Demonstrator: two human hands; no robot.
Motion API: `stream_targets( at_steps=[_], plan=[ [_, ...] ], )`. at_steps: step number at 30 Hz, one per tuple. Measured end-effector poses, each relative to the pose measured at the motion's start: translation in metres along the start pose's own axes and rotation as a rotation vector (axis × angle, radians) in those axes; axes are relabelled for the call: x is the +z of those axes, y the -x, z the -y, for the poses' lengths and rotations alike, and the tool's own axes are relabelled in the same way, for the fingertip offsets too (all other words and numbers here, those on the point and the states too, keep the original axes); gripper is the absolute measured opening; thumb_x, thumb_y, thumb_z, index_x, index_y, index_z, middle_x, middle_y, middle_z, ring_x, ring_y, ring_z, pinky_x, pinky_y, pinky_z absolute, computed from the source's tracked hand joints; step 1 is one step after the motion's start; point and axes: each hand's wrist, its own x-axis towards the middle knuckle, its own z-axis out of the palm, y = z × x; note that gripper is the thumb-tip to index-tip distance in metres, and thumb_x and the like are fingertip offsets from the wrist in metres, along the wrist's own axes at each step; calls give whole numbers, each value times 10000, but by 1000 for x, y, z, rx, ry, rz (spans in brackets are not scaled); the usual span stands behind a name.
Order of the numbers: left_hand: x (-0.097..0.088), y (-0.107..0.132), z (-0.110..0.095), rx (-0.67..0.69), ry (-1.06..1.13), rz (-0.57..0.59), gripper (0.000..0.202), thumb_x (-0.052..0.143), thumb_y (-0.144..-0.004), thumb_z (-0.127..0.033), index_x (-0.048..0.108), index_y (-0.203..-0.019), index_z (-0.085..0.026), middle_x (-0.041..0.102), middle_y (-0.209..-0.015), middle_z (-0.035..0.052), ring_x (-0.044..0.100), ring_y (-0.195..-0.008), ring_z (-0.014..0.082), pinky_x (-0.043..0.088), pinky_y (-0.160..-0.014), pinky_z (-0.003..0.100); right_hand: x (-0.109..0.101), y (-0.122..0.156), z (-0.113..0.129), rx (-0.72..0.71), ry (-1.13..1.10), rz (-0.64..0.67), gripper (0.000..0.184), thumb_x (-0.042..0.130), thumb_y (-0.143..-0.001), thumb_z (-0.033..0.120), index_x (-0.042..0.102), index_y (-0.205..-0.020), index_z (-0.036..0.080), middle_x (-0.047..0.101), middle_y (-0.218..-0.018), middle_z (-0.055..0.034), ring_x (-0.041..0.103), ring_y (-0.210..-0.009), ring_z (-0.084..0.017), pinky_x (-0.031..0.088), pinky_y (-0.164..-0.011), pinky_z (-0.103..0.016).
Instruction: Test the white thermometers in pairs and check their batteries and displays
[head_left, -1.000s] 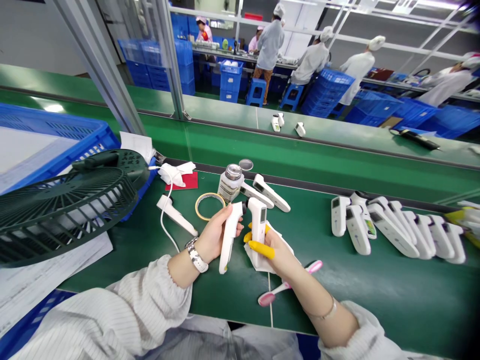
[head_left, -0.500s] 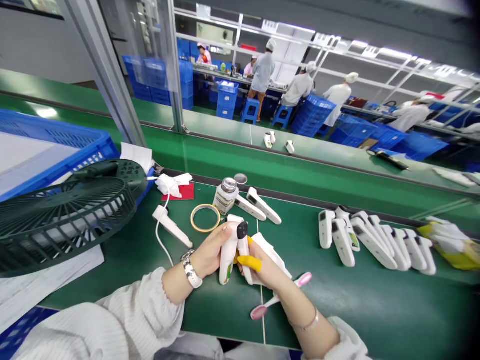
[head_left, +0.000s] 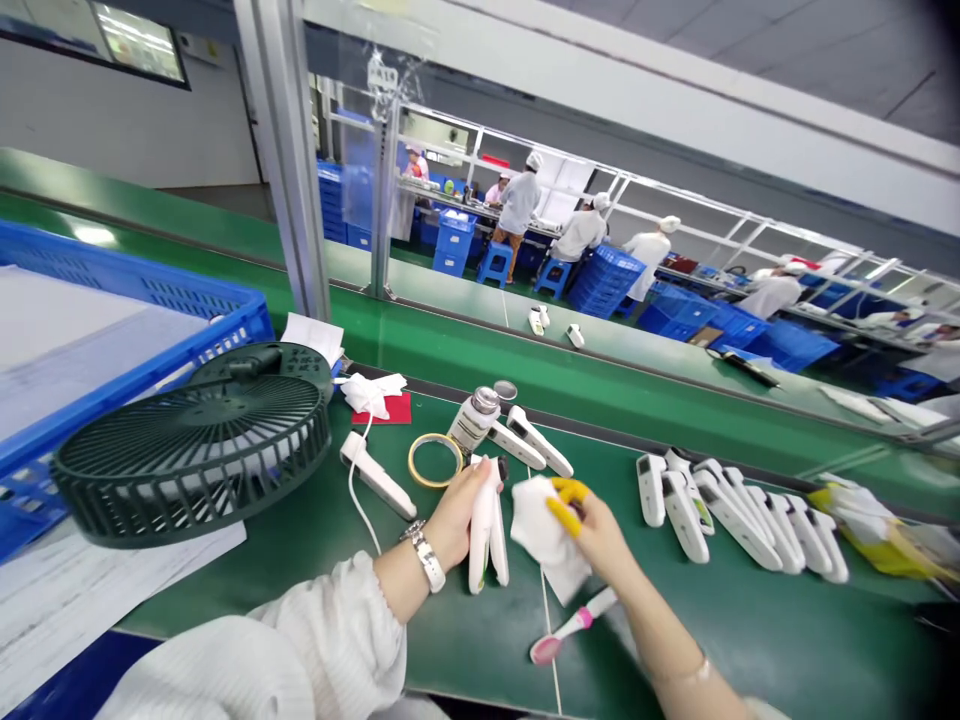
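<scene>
Limp cloth (head_left: 541, 530) now in right hand (head_left: 598, 535)

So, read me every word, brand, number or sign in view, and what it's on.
None can be quoted.
Bottle label: too small.
Fan base: characters, blurred.
White label overhead: blurred.
Papers: too faint.
Devices in left hand: nothing readable.

My left hand (head_left: 454, 522) half hidden behind white devices (head_left: 481, 540). Right of grip: brush (head_left: 584, 617) end behind forearm (head_left: 660, 622), yellow bag (head_left: 862, 535) blurred.

Both thermometers (head_left: 481, 535) now in left hand (head_left: 456, 515), right hand (head_left: 596, 530) gripping cloth (head_left: 538, 525)
</scene>
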Motion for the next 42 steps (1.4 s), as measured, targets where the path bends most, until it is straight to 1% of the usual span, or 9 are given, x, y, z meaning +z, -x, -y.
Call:
stream_targets(
  at_steps=[3,5,8,12,16,22,29,34,42],
  plan=[
    [-1,0,0,4,-14,11,372,710,-639,-490,620,-810,-172,593,-724,3,550,-700,126,389,-614,233,-5,-38,28,-14,-57,-96,314,512,-769,480,406,-641,214,548,-627,3,546,-597,-169,459,-582,-301],
    [0,0,-1,9,-21,16,369,713,-636,-489,623,-805,-173,588,-725,0,542,-705,123,381,-611,226,-2,-66,50,-38,-15,-167,286,505,-772,457,395,-660,217,505,-594,26,510,-563,-154,428,-554,-281],
    [1,1,-2,13,-30,24,364,713,-635,-489,620,-786,-171,578,-716,-3,529,-696,115,374,-607,220,12,-99,81,-99,81,-206,207,571,-728,393,496,-747,201,580,-702,-8,553,-666,-187,434,-640,-309],
    [2,2,-2,19,-28,31,354,703,-648,-491,616,-779,-175,573,-741,-3,521,-705,109,373,-611,218,34,-118,104,-192,195,-61,195,555,-745,294,598,-905,191,670,-843,-55,616,-781,-224,455,-722,-334],
    [3,2,-1,15,-24,35,350,706,-647,-485,616,-779,-174,567,-737,-5,519,-707,110,369,-610,219,40,-119,106,-229,291,47,218,483,-779,201,635,-932,171,681,-927,-94,625,-880,-241,466,-777,-348],
    [3,3,-1,21,-38,50,362,690,-652,-505,614,-763,-169,566,-712,-1,508,-684,112,365,-607,224,36,-117,104,-242,421,111,223,483,-792,182,655,-923,127,651,-986,-157,607,-919,-282,465,-792,-389],
    [4,4,-1,20,-49,41,371,700,-626,-519,622,-756,-180,573,-695,-11,507,-658,111,370,-610,226,36,-118,106,-303,476,131,240,471,-809,154,656,-963,155,649,-982,-121,599,-904,-246,462,-784,-350],
    [4,5,0,1,-56,25,375,708,-611,-524,623,-749,-186,571,-683,-17,510,-653,116,371,-612,230,37,-121,105,-298,506,145,209,483,-819,187,673,-893,142,648,-899,-119,601,-821,-232,467,-723,-337],
    [3,5,0,-8,-71,21,390,703,-620,-524,619,-786,-181,584,-716,-4,517,-689,125,363,-613,229,37,-122,104,-318,488,170,228,477,-829,179,662,-958,150,649,-963,-116,591,-879,-231,454,-777,-342]
  ],
)
